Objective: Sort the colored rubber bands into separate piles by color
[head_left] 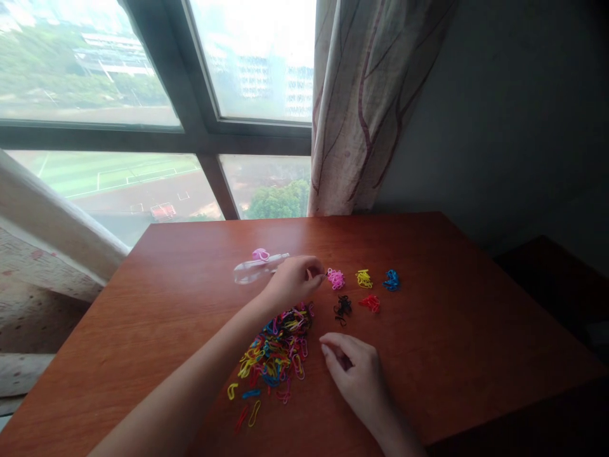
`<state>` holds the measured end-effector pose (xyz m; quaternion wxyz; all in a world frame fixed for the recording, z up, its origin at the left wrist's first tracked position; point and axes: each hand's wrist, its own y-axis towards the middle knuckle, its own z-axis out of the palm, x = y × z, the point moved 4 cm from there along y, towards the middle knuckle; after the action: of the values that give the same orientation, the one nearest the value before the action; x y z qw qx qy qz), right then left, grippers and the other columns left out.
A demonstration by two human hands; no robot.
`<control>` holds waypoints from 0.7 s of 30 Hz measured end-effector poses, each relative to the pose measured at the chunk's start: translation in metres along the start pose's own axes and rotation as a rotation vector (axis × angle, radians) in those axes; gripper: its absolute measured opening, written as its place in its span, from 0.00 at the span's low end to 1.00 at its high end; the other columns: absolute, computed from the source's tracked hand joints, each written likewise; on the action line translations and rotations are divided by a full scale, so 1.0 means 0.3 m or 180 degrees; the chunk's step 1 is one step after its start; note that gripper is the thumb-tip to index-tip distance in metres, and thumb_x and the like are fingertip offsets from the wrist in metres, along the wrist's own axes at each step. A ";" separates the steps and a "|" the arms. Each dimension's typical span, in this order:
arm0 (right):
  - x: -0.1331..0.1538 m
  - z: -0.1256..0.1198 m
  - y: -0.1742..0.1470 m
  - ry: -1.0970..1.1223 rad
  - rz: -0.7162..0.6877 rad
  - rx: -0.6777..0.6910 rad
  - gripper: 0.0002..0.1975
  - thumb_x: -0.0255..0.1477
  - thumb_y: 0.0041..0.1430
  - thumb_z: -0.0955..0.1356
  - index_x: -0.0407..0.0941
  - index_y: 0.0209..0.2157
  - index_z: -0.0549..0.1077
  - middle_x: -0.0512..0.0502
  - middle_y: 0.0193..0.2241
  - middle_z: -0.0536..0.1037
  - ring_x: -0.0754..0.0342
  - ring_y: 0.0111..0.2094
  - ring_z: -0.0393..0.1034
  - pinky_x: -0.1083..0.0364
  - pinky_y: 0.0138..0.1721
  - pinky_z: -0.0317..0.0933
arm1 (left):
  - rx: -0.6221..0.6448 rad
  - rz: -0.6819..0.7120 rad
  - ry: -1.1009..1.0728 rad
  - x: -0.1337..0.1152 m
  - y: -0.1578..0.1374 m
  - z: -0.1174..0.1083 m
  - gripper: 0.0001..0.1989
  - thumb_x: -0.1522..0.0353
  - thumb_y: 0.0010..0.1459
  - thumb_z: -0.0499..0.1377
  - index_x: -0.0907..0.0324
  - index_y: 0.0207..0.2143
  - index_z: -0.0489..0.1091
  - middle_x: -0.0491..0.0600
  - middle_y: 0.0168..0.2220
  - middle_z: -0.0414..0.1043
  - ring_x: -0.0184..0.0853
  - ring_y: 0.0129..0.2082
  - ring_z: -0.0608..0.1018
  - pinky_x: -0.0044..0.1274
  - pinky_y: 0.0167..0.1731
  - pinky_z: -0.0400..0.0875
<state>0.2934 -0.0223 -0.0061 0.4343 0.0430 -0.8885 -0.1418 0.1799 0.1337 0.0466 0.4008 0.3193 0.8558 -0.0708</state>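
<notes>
Left hand: it [297, 279] is hovering over the far middle of the table [447, 355], its fingertips pointing right, just beside the pink pile [335, 279].
Left fingers: thumb and forefinger are curling towards each other, the tips close together (whether they are pinching a clip, I cannot tell).
Right hand: it [354, 365] is lying nearer and to the right, palm side turned left, with its fingertips near the right edge of the mixed heap [278, 346].
Right fingers: thumb and forefinger are nearly meeting at the tips; I cannot tell whether they are touching or holding anything.
Mixed heap: small looped clips in yellow, blue, red, pink and black are sprawling in the middle of the table, the left forearm [228, 349] partly covering them.
Strays: a blue clip [250, 394], a red clip [241, 419] and a few yellow ones are lying at the heap's near left.
Far row: the pink pile, a yellow pile [364, 279] and a blue pile [392, 280] are sitting apart, left to right.
Near row: a black pile [342, 307] and, to its right, a red pile [370, 303] are sitting just nearer.
Clear plastic: a see-through item [252, 271] is lying left of the left hand, something pink [261, 254] showing at its far side.
Window: it [204, 136] is standing beyond the table, a patterned curtain [366, 95] hanging at its right.
</notes>
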 end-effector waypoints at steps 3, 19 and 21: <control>0.002 0.002 0.002 0.0043 0.0011 -0.0017 0.10 0.25 0.61 0.65 0.45 0.35 0.79 0.48 0.25 0.79 0.55 0.23 0.72 0.59 0.26 0.64 | 0.0146 0.0167 0.0110 -0.041 0.046 0.052 0.06 0.74 0.55 0.57 0.61 0.31 0.75 0.47 0.29 0.77 0.31 0.26 0.74 0.20 0.26 0.65; -0.001 0.005 0.005 0.0131 -0.0070 -0.0004 0.10 0.23 0.61 0.64 0.45 0.36 0.78 0.48 0.28 0.81 0.54 0.26 0.74 0.58 0.29 0.66 | 0.0966 0.0546 0.0771 -0.117 -0.027 0.131 0.08 0.74 0.52 0.59 0.56 0.32 0.77 0.49 0.35 0.79 0.38 0.32 0.79 0.24 0.29 0.68; 0.000 0.004 0.004 0.0107 -0.0070 -0.0004 0.10 0.24 0.61 0.64 0.45 0.35 0.78 0.48 0.27 0.81 0.54 0.26 0.74 0.58 0.29 0.65 | 0.0951 0.0553 0.0773 -0.114 -0.034 0.114 0.08 0.74 0.53 0.59 0.57 0.33 0.77 0.49 0.35 0.79 0.38 0.33 0.79 0.24 0.30 0.68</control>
<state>0.2927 -0.0208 -0.0064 0.4476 0.0550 -0.8805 -0.1463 0.2118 0.0961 0.0473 0.2475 0.4539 0.8471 -0.1231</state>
